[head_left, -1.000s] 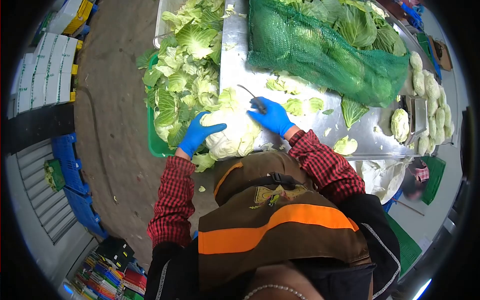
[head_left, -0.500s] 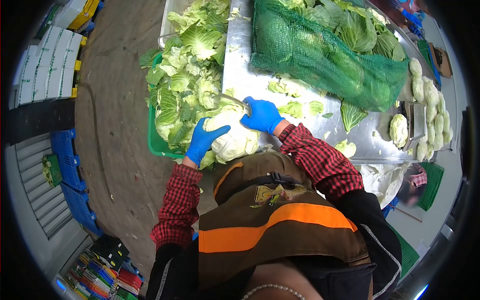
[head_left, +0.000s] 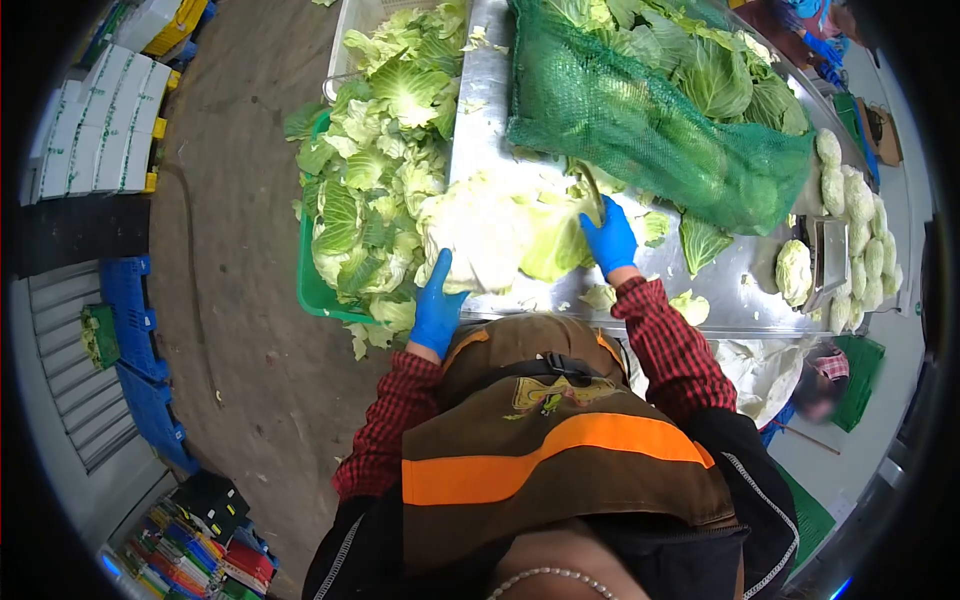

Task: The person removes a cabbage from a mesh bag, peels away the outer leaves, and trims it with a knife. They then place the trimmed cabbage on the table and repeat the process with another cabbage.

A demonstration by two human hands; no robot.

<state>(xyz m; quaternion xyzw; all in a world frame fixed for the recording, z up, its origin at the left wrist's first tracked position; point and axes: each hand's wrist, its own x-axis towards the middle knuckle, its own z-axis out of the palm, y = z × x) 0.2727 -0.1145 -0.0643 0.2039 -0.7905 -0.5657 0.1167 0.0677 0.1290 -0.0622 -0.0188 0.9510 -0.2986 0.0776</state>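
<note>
Pressing against the near left side of one cabbage head point(head_left: 478, 240), the gloved left hand point(head_left: 437, 305) has thumb and fingers spread. The gloved right hand point(head_left: 612, 235), well apart from it, is closed on one knife point(head_left: 594, 192), fingers at a pale outer leaf point(head_left: 553, 242). Glare bleaches the head, on the metal table point(head_left: 497, 135) beside the green crate point(head_left: 312, 275) of leaves; whether leaf and head are still joined cannot be told. One green mesh sack point(head_left: 640, 115) lies beyond, its cabbages too overlapped to count; the frame cuts its top. Half a second earlier both hands were close together on the head; the right has since moved rightward.
</note>
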